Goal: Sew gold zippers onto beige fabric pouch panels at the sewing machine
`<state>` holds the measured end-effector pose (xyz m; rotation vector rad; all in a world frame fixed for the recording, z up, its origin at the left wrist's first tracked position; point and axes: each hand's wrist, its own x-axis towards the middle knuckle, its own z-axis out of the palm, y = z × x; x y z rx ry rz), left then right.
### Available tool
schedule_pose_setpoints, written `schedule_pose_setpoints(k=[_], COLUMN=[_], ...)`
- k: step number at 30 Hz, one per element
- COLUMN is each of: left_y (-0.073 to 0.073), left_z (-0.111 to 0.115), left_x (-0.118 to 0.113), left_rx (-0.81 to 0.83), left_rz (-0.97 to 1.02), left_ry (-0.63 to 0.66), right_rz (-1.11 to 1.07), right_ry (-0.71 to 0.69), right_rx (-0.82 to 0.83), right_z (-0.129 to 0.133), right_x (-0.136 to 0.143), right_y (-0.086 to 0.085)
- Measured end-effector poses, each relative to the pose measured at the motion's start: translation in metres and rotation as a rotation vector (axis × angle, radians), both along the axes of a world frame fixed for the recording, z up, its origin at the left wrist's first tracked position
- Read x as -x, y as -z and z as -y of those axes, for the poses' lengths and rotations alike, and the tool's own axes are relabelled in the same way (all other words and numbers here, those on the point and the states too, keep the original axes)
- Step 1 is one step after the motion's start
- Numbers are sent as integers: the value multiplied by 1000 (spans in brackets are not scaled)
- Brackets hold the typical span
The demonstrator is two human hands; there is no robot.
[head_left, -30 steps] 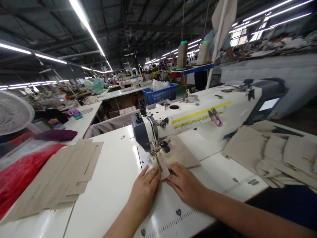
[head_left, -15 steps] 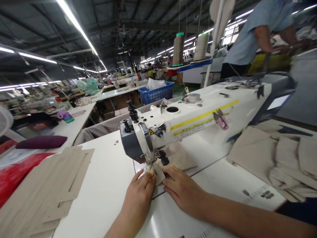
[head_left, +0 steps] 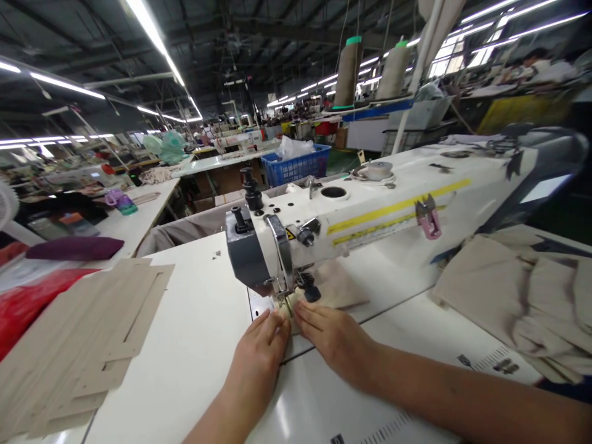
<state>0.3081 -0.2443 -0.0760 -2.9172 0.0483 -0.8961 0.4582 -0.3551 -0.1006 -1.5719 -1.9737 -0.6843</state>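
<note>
A white sewing machine point(head_left: 393, 225) with a dark grey head stands across the table. Under its presser foot lies a beige piece of fabric point(head_left: 340, 285), part of it stretching behind the needle to the right. My left hand point(head_left: 261, 351) pinches the fabric's near edge just in front of the foot, fingers bent together. From the right, my right hand point(head_left: 337, 339) grips the same piece, its fingertips close to the needle and almost touching the left ones. Fingers cover most of the fabric between them.
Flat beige cut pieces point(head_left: 87, 345) are stacked at the left, beside a red plastic bag point(head_left: 37, 302) and a purple cushion point(head_left: 76, 248). Folded beige cloth point(head_left: 490, 290) lies at the right. Pink-handled snips point(head_left: 428, 219) hang on the machine. A blue basket point(head_left: 296, 165) stands behind.
My right hand has moved left, closer to the needle and my left hand. Less fabric shows between the hands. The person in the blue shirt at upper right is out of view.
</note>
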Motion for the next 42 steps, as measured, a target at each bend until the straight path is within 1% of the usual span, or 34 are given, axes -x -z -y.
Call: schedule_pose_setpoints(k=[5, 8, 12, 16, 22, 29, 33, 37, 42], left_y=[-2, -3, 1, 8, 10, 10, 11, 12, 15], left_z=[-4, -8, -12, -14, -13, -14, -15, -16, -17], left_x=[-6, -11, -14, -13, -13, -13, -15, -16, -16], left_rx=[25, 96, 209, 266, 255, 273, 263, 272, 296], left_rz=[5, 0, -5, 18, -32, -69, -34, 5, 19], left_ry=[-26, -39, -108, -92, -122, -145, -147, -159, -159], right_rz=[-31, -65, -123, -184, -152, -206, -200, -238, -261], right_ry=[-4, -14, -29, -21, -22, -28, -23, 0, 2], right_rx=[-35, -52, -13, 20, 29, 80, 84, 112, 153], right_z=[-6, -12, -18, -20, -20, -22, -24, -26, -25], right_x=[-1, -4, -8, -11, -11, -13, -14, -14, -10], right_y=[-16, -21, -19, -18, -18, -13, -12, -11, -9])
